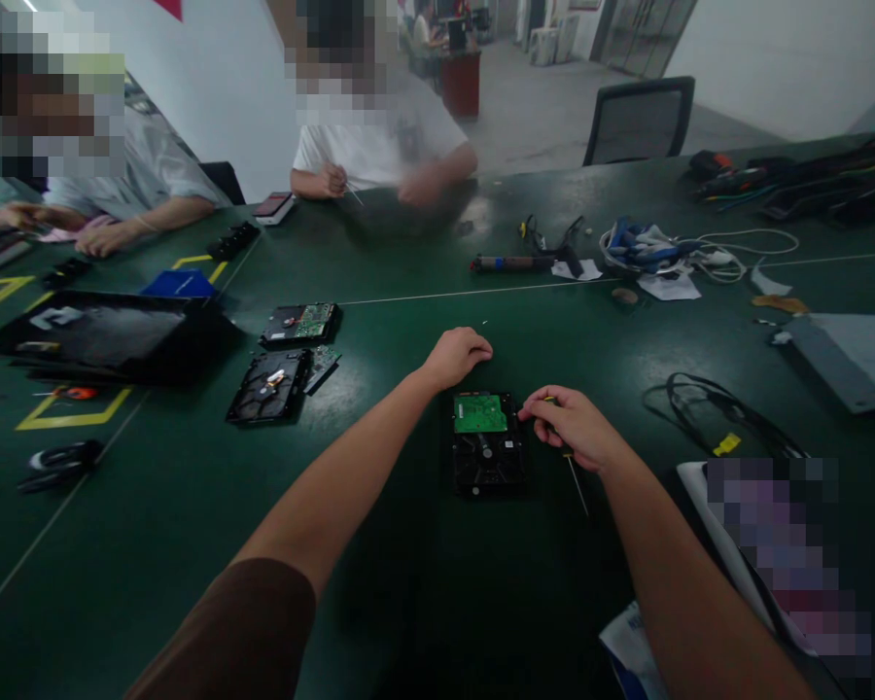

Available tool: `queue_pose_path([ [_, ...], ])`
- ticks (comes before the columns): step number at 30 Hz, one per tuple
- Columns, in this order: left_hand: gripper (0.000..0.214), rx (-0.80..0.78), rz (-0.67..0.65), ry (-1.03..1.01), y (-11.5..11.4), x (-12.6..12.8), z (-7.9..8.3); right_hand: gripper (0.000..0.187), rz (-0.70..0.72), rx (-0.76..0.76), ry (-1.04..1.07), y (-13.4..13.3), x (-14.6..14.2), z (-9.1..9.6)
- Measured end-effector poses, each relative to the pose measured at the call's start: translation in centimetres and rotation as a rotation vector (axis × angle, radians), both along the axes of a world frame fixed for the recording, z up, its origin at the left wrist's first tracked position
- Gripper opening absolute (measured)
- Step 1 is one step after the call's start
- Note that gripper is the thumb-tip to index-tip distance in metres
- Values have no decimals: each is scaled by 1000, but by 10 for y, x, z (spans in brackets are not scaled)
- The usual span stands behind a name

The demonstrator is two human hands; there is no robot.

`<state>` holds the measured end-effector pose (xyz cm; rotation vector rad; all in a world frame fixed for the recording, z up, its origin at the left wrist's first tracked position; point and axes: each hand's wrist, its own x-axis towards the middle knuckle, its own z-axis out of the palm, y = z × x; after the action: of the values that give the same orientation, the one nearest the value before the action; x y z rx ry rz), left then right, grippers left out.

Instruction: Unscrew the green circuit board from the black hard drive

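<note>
A hard drive (487, 467) with a green circuit board (479, 413) facing up lies flat on the table between my hands. My left hand (458, 358) is just beyond the drive's far edge, fingers curled together and pointing right; whatever they may hold is hidden. At the drive's right side, my right hand (573, 426) grips a screwdriver, its handle mostly covered by the palm. The thin screwdriver shaft (577, 486) sticks out below that hand, pointing back toward me. My right thumb and index finger are close together near the drive's upper right edge.
To the left lie two more drives (300, 323) (268, 386), a loose circuit board (322, 369) and a black casing (109, 335). Right of me are a black cable (729, 408) and a grey metal box (853, 360). Across the table, a person (379, 146) holds a thin tool.
</note>
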<state>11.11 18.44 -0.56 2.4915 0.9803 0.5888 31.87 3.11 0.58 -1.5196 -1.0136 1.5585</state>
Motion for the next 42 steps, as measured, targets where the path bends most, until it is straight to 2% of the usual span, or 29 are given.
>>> queue_pose_path([
  [5, 14, -4, 245, -118, -29, -22, 6, 17, -10, 1, 75, 0, 5, 4],
  [10, 18, -66, 430, -126, -90, -50, 8, 17, -31, 19, 69, 0, 6, 6],
  [12, 20, -142, 478, -143, -122, -55, 5, 14, -14, 17, -10, -2, 3, 8],
  [15, 35, -224, 539, -211, -168, -53, -1, 12, 68, -1, -113, -6, -1, 13],
  [17, 46, -276, 520, -282, -189, -47, -2, 12, 94, 3, -143, -7, -4, 16],
  [19, 50, -301, 497, -340, -200, -40, -1, 11, 74, 11, -148, -8, -6, 19],
  [22, 51, -296, 471, -356, -201, -31, 1, 9, 17, 15, -125, -6, -6, 20],
  [28, 51, -367, 443, -470, -181, -35, -7, 10, -57, 37, -54, 2, -1, 6],
  [31, 57, -382, 469, -472, -163, -44, -11, 9, -83, 40, -27, 7, 1, -1],
  [33, 53, -390, 463, -433, -147, -50, -11, 9, -95, 61, -26, 11, 1, -2],
  [38, 39, -464, 305, -413, -106, -55, -10, 7, -107, 121, -4, 23, -3, 3],
  [42, 38, -514, 343, -499, -94, -50, -15, 8, -95, 132, -42, 34, -9, 6],
])
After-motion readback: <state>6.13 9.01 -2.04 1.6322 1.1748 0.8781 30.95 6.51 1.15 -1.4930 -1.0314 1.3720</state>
